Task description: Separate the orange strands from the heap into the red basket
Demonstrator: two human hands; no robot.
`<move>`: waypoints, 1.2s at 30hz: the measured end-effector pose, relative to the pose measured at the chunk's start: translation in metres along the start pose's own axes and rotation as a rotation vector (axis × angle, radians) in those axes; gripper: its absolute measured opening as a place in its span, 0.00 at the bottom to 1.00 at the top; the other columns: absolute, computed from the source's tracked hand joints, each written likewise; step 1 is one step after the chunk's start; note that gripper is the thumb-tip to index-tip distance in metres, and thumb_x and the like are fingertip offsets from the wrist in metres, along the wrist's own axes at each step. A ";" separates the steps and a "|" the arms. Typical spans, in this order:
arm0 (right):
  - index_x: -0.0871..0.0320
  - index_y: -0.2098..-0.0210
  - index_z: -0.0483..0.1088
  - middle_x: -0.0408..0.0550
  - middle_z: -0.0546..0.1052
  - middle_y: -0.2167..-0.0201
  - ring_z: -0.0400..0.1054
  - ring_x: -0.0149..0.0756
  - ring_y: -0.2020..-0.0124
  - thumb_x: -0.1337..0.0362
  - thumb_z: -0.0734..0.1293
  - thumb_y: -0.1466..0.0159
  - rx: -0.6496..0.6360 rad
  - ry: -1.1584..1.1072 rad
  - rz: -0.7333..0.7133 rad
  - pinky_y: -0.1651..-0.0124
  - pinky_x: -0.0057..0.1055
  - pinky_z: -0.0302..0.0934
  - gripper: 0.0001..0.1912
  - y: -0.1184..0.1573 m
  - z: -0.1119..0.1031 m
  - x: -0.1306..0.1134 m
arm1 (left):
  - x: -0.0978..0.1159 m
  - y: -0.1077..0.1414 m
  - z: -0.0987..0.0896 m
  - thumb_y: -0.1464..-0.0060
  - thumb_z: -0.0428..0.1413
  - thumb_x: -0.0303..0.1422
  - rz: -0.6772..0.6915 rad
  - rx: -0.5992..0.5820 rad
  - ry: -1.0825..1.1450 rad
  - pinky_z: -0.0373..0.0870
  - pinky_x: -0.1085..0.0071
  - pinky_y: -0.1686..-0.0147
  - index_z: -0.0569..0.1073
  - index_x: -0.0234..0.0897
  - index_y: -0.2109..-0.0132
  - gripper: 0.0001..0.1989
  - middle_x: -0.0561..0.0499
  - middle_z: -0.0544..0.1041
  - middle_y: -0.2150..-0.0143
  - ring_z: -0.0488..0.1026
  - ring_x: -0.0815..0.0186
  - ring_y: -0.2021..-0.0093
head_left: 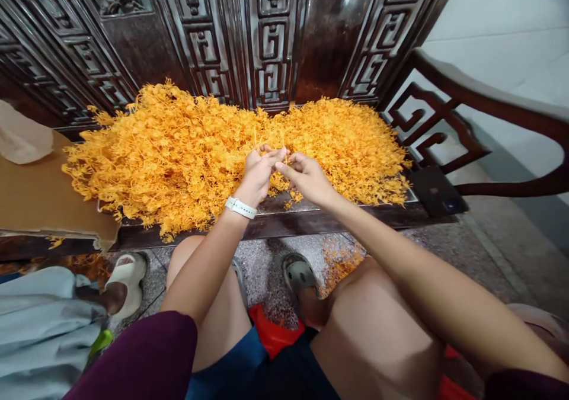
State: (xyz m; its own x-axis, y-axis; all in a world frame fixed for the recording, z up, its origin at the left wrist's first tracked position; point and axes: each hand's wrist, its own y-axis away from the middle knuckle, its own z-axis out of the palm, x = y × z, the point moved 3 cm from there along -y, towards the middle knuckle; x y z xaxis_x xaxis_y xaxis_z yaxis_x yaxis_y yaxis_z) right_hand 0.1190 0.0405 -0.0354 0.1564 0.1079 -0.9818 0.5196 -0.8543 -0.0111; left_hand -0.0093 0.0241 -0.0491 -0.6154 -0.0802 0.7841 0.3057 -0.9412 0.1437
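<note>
My left hand (pixel 259 173), with a white band on its wrist, is closed in a pinch at the front of the heaps. Thin orange stems (pixel 255 137) rise from its fingers, apparently parts of plastic flower sprigs. Close beside it, my right hand (pixel 310 179) has its thumb and fingertips pinched together, meeting the left fingertips. A small orange bit shows between the hands, but exactly what the right fingers grip is too small to tell. Around and behind both hands lie a left heap of orange plastic flower sprigs (pixel 178 151) and a right heap (pixel 351 145).
The heaps lie on a dark wooden bench (pixel 267 225) with a carved back (pixel 240 32). At left is a cardboard piece (pixel 40 192); a dark phone (pixel 438 189) lies by the right armrest (pixel 489 104). Another person's sandalled foot (pixel 127 284) is at lower left. Orange bits (pixel 340 264) litter the floor.
</note>
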 end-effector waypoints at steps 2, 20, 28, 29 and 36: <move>0.55 0.64 0.69 0.41 0.71 0.74 0.63 0.29 0.75 0.50 0.74 0.35 -0.068 -0.005 -0.051 0.69 0.33 0.58 0.17 -0.003 0.001 0.000 | -0.003 0.001 0.000 0.48 0.66 0.21 -0.081 -0.013 0.073 0.67 0.72 0.64 0.63 0.40 0.63 0.19 0.51 0.82 0.64 0.79 0.68 0.63; 0.54 0.69 0.76 0.45 0.77 0.74 0.72 0.34 0.70 0.44 0.59 0.25 -0.310 -0.047 -0.375 0.67 0.29 0.71 0.27 0.025 -0.004 -0.078 | 0.033 -0.024 -0.018 0.42 0.63 0.22 0.222 -0.028 -0.383 0.66 0.69 0.63 0.67 0.42 0.45 0.22 0.55 0.77 0.69 0.75 0.68 0.66; 0.52 0.65 0.74 0.50 0.75 0.65 0.69 0.42 0.62 0.48 0.72 0.36 0.249 0.124 -0.154 0.60 0.40 0.64 0.15 -0.010 -0.058 -0.032 | -0.001 0.010 0.009 0.44 0.57 0.20 0.326 -0.656 -1.241 0.68 0.64 0.63 0.73 0.36 0.46 0.19 0.47 0.80 0.64 0.77 0.62 0.64; 0.53 0.66 0.75 0.50 0.76 0.64 0.69 0.43 0.61 0.49 0.75 0.39 0.220 0.228 -0.180 0.59 0.40 0.64 0.15 -0.008 -0.053 -0.031 | -0.003 0.017 0.012 0.45 0.55 0.19 0.382 -0.730 -1.383 0.68 0.63 0.63 0.74 0.35 0.47 0.19 0.45 0.81 0.62 0.78 0.60 0.62; 0.56 0.70 0.76 0.46 0.76 0.71 0.66 0.38 0.67 0.51 0.78 0.41 -0.201 0.227 -0.134 0.62 0.39 0.60 0.16 -0.008 -0.036 -0.018 | -0.008 0.043 0.011 0.35 0.55 0.52 0.310 -0.954 -1.785 0.59 0.63 0.70 0.79 0.35 0.57 0.23 0.44 0.79 0.67 0.71 0.61 0.71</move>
State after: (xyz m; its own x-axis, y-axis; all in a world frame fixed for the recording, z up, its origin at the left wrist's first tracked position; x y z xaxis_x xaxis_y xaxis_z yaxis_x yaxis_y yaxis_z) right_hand 0.1425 0.0638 -0.0103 0.2469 0.3430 -0.9063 0.7003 -0.7096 -0.0777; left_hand 0.0172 -0.0125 -0.0425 0.7979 -0.4527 0.3981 -0.5239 -0.8474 0.0864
